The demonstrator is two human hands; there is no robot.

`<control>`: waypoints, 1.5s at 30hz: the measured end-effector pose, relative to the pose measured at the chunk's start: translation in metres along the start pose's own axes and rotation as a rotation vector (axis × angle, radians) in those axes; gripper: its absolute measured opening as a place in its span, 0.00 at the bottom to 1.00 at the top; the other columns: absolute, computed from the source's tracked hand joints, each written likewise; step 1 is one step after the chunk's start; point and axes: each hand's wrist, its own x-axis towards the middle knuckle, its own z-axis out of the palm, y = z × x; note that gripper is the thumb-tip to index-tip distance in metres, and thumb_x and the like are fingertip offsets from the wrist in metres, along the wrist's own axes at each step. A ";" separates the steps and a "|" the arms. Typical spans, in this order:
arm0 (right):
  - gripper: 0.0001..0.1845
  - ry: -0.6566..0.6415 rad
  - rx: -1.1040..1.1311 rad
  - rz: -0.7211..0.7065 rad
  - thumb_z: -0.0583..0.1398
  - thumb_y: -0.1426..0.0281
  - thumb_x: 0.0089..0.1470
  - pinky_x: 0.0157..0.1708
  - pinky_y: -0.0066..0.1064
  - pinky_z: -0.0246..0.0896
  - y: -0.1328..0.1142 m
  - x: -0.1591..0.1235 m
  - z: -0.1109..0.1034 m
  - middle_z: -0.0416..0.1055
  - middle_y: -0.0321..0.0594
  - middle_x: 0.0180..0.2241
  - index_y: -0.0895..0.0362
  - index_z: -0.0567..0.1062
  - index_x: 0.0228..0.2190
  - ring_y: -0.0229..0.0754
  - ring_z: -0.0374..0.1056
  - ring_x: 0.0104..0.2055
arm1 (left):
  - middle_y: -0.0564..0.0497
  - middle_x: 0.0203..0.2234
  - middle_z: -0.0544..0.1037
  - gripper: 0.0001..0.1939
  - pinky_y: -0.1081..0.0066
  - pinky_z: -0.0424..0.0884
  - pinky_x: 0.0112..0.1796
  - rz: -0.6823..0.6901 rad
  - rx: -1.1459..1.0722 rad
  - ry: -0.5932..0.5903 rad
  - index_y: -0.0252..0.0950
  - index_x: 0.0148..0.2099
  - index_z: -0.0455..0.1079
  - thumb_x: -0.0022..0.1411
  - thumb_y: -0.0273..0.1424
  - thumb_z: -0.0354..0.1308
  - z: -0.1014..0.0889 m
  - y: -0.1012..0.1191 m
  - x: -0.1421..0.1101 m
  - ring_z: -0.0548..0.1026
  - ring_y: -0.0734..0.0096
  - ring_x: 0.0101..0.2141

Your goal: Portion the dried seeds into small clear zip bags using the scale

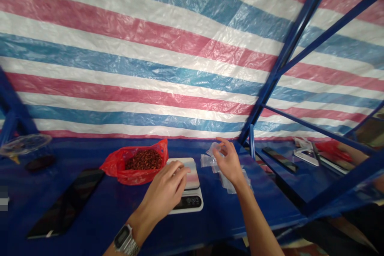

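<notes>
Bright, even light; wide-angle warping at edges

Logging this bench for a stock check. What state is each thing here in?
Left hand: curled over the scale, nothing visible in it.
Right hand: raised, fingers at the bags; grip unclear.
Clear plastic bags: loose, crumpled heap.
Digital kitchen scale: flat, readout unreadable.
Red plastic bag: open, filled with reddish-brown beans.
Black tablet: lying flat, screen dark.

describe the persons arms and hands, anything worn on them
Both forearms are bare, with no sleeves or gloves. The left hand has a square digital watch with a silver metal link band at its wrist; the right hand shows nothing worn.
</notes>
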 end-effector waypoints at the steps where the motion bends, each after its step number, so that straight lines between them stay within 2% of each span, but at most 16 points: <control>1: 0.28 0.014 0.048 0.056 0.63 0.58 0.51 0.44 0.41 0.72 0.004 0.003 -0.002 0.70 0.42 0.41 0.57 0.75 0.52 0.44 0.72 0.38 | 0.48 0.40 0.77 0.12 0.66 0.75 0.44 0.008 0.003 -0.014 0.39 0.47 0.73 0.71 0.22 0.51 0.001 0.000 -0.001 0.77 0.65 0.40; 4: 0.28 0.061 0.096 0.189 0.59 0.58 0.54 0.38 0.35 0.70 0.011 0.010 -0.012 0.71 0.38 0.38 0.57 0.72 0.55 0.41 0.70 0.34 | 0.48 0.40 0.76 0.12 0.65 0.74 0.45 0.005 0.008 -0.022 0.39 0.47 0.73 0.70 0.21 0.50 0.000 -0.003 -0.001 0.77 0.65 0.41; 6: 0.27 0.061 0.022 0.191 0.54 0.60 0.58 0.39 0.36 0.68 0.012 0.009 -0.016 0.74 0.41 0.39 0.57 0.72 0.55 0.42 0.70 0.35 | 0.49 0.39 0.76 0.12 0.65 0.74 0.45 -0.012 0.010 -0.007 0.39 0.46 0.73 0.70 0.21 0.50 -0.004 -0.006 0.000 0.76 0.64 0.42; 9: 0.26 -0.118 -0.216 0.078 0.51 0.63 0.60 0.47 0.40 0.67 0.013 0.002 -0.009 0.76 0.47 0.49 0.57 0.74 0.56 0.47 0.73 0.42 | 0.49 0.38 0.75 0.11 0.65 0.73 0.45 -0.031 0.014 0.025 0.38 0.45 0.73 0.70 0.21 0.50 -0.010 -0.013 0.001 0.75 0.65 0.41; 13: 0.21 -0.452 -0.615 0.000 0.52 0.67 0.62 0.61 0.48 0.56 0.016 -0.008 0.014 0.76 0.46 0.56 0.51 0.81 0.49 0.53 0.70 0.58 | 0.49 0.38 0.75 0.11 0.64 0.72 0.45 -0.041 0.023 0.046 0.38 0.45 0.73 0.71 0.21 0.50 -0.014 -0.019 0.002 0.74 0.65 0.42; 15: 0.19 -0.511 -0.709 0.034 0.52 0.66 0.64 0.62 0.50 0.54 0.019 -0.011 0.025 0.79 0.47 0.52 0.52 0.84 0.43 0.55 0.71 0.59 | 0.49 0.38 0.75 0.11 0.64 0.72 0.45 -0.034 0.021 0.051 0.38 0.45 0.73 0.70 0.21 0.51 -0.015 -0.021 0.001 0.74 0.65 0.42; 18: 0.19 -0.502 -0.711 0.069 0.54 0.66 0.64 0.61 0.50 0.55 0.019 -0.011 0.029 0.81 0.50 0.49 0.55 0.85 0.41 0.56 0.74 0.55 | 0.49 0.38 0.75 0.11 0.64 0.72 0.45 -0.041 0.008 0.048 0.39 0.44 0.73 0.70 0.21 0.51 -0.017 -0.022 0.001 0.74 0.64 0.42; 23: 0.24 -0.445 -0.597 0.092 0.49 0.66 0.65 0.60 0.43 0.60 -0.002 -0.008 0.012 0.79 0.46 0.53 0.54 0.82 0.50 0.51 0.73 0.58 | 0.49 0.41 0.76 0.11 0.62 0.72 0.49 -0.177 -0.122 0.023 0.42 0.49 0.72 0.73 0.26 0.50 -0.016 -0.019 -0.003 0.75 0.64 0.44; 25: 0.27 -0.419 -0.389 0.128 0.47 0.64 0.65 0.57 0.41 0.65 -0.021 -0.009 0.005 0.80 0.44 0.52 0.55 0.81 0.51 0.50 0.75 0.55 | 0.48 0.46 0.77 0.12 0.61 0.73 0.51 -0.292 -0.219 0.031 0.44 0.55 0.70 0.72 0.31 0.54 -0.008 -0.016 -0.006 0.76 0.63 0.47; 27: 0.27 -0.404 -0.093 0.181 0.47 0.60 0.65 0.57 0.41 0.66 -0.044 -0.014 0.003 0.80 0.42 0.51 0.52 0.82 0.49 0.51 0.74 0.55 | 0.45 0.53 0.75 0.24 0.59 0.74 0.52 -0.397 -0.346 0.043 0.45 0.63 0.65 0.67 0.35 0.62 0.001 -0.013 -0.009 0.76 0.61 0.50; 29: 0.23 -0.468 0.114 0.208 0.50 0.59 0.64 0.58 0.38 0.65 -0.065 -0.023 0.008 0.80 0.38 0.51 0.47 0.84 0.45 0.50 0.73 0.56 | 0.41 0.59 0.72 0.35 0.56 0.74 0.55 -0.477 -0.500 0.047 0.44 0.67 0.60 0.61 0.38 0.67 0.008 -0.010 -0.009 0.75 0.58 0.54; 32: 0.19 -0.642 0.324 0.176 0.54 0.60 0.64 0.60 0.40 0.63 -0.087 -0.036 0.023 0.80 0.36 0.51 0.46 0.83 0.45 0.50 0.73 0.56 | 0.39 0.64 0.69 0.36 0.53 0.71 0.59 -0.543 -0.730 0.071 0.42 0.67 0.61 0.60 0.39 0.68 0.008 -0.009 -0.005 0.74 0.54 0.59; 35: 0.18 -0.682 0.439 0.149 0.55 0.59 0.65 0.61 0.43 0.61 -0.097 -0.043 0.034 0.79 0.38 0.51 0.48 0.81 0.48 0.50 0.72 0.57 | 0.39 0.63 0.72 0.32 0.55 0.71 0.60 -0.562 -0.819 0.095 0.40 0.65 0.64 0.61 0.39 0.67 -0.005 -0.010 -0.002 0.74 0.54 0.60; 38: 0.16 -0.675 0.474 0.139 0.58 0.58 0.65 0.61 0.42 0.61 -0.103 -0.044 0.040 0.78 0.38 0.53 0.48 0.80 0.49 0.49 0.71 0.58 | 0.41 0.60 0.76 0.27 0.57 0.71 0.59 -0.576 -0.736 0.161 0.39 0.62 0.68 0.62 0.40 0.65 -0.022 -0.014 -0.005 0.75 0.55 0.59; 42: 0.17 -0.748 0.454 0.110 0.59 0.56 0.65 0.62 0.42 0.61 -0.111 -0.046 0.048 0.77 0.39 0.55 0.47 0.79 0.50 0.48 0.70 0.59 | 0.44 0.50 0.82 0.20 0.61 0.75 0.53 -0.618 -0.655 0.261 0.38 0.54 0.74 0.63 0.42 0.63 -0.046 -0.021 -0.011 0.80 0.59 0.50; 45: 0.24 -0.668 0.449 0.090 0.65 0.55 0.60 0.60 0.42 0.62 -0.111 -0.048 0.058 0.76 0.41 0.55 0.47 0.74 0.56 0.47 0.71 0.57 | 0.44 0.45 0.83 0.23 0.63 0.77 0.49 -0.665 -0.625 0.404 0.37 0.53 0.74 0.63 0.46 0.62 -0.070 -0.031 -0.014 0.82 0.60 0.45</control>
